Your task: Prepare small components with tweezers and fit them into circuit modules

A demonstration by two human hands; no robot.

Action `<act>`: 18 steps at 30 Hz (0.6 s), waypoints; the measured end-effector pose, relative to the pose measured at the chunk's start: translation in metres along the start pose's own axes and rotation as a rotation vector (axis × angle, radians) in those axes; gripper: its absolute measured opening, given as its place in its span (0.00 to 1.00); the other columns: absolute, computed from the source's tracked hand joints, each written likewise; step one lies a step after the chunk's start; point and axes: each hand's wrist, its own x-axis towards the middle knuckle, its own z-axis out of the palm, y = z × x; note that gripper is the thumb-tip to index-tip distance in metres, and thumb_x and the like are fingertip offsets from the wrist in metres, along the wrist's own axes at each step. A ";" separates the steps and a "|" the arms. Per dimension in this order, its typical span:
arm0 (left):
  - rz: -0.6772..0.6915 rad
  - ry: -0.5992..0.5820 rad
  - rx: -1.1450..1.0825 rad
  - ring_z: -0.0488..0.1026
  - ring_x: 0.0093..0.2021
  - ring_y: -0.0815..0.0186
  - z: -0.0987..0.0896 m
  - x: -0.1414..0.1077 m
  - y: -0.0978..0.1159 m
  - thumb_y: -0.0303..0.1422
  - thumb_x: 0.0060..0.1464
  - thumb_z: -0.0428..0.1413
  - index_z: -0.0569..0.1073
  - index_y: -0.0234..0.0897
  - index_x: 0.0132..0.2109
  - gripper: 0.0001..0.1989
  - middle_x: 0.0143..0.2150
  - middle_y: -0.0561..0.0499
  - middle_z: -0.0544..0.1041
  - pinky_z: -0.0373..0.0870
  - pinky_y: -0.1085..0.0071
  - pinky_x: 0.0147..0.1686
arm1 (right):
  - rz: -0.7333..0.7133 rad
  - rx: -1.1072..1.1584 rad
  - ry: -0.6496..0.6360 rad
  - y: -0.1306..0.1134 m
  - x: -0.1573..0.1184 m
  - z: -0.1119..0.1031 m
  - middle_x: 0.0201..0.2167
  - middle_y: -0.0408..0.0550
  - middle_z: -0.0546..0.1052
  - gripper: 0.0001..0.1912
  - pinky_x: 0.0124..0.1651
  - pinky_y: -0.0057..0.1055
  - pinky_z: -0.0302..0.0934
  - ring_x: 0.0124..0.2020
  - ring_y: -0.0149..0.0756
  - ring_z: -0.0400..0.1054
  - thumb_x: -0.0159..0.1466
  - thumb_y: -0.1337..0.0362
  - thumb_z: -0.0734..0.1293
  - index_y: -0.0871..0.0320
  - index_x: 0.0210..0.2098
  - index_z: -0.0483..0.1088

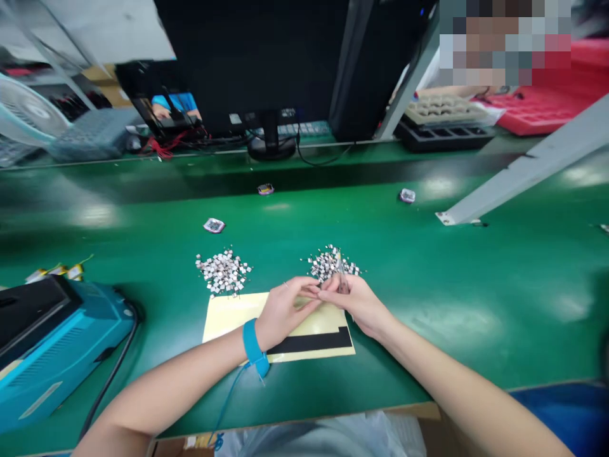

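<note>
My left hand [286, 310], with a blue strap [253, 343] at its wrist, is over a yellow sheet [233, 314] that carries a black strip [309, 343]. Its fingertips are pinched together on something too small to make out. Against them, my right hand [354, 301] holds tweezers [340, 270] that point up and away from me. One pile of small white parts [328, 263] lies just beyond my right hand. A second pile of white parts [224, 271] sits beyond the sheet's left part.
A blue machine [71, 343] with a black cable stands at the left. Small devices [214, 225] lie farther back on the green table [428, 285]. A monitor [257, 57], a slanted metal post [523, 165] and trays [445, 120] are behind. Part of another person shows at the back.
</note>
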 end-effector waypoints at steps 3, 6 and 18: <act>-0.032 -0.089 0.238 0.73 0.37 0.67 -0.030 0.022 -0.011 0.33 0.50 0.54 0.65 0.36 0.45 0.14 0.40 0.48 0.72 0.71 0.72 0.37 | -0.098 -0.085 0.153 -0.004 0.007 -0.013 0.28 0.47 0.71 0.17 0.33 0.28 0.55 0.29 0.32 0.63 0.42 0.57 0.73 0.61 0.19 0.63; -0.277 -0.005 0.599 0.71 0.39 0.64 -0.081 0.045 -0.039 0.38 0.53 0.50 0.65 0.35 0.48 0.17 0.44 0.45 0.70 0.68 0.70 0.40 | -0.169 -0.126 0.323 -0.011 0.014 -0.031 0.24 0.43 0.68 0.18 0.23 0.26 0.45 0.19 0.26 0.52 0.42 0.56 0.73 0.61 0.24 0.66; -0.587 0.136 0.954 0.70 0.35 0.57 -0.146 0.050 -0.127 0.38 0.52 0.48 0.72 0.37 0.36 0.12 0.29 0.45 0.70 0.64 0.65 0.37 | -0.253 -0.136 0.207 -0.018 0.016 -0.042 0.17 0.48 0.67 0.29 0.31 0.32 0.52 0.23 0.34 0.58 0.53 0.40 0.57 0.57 0.11 0.49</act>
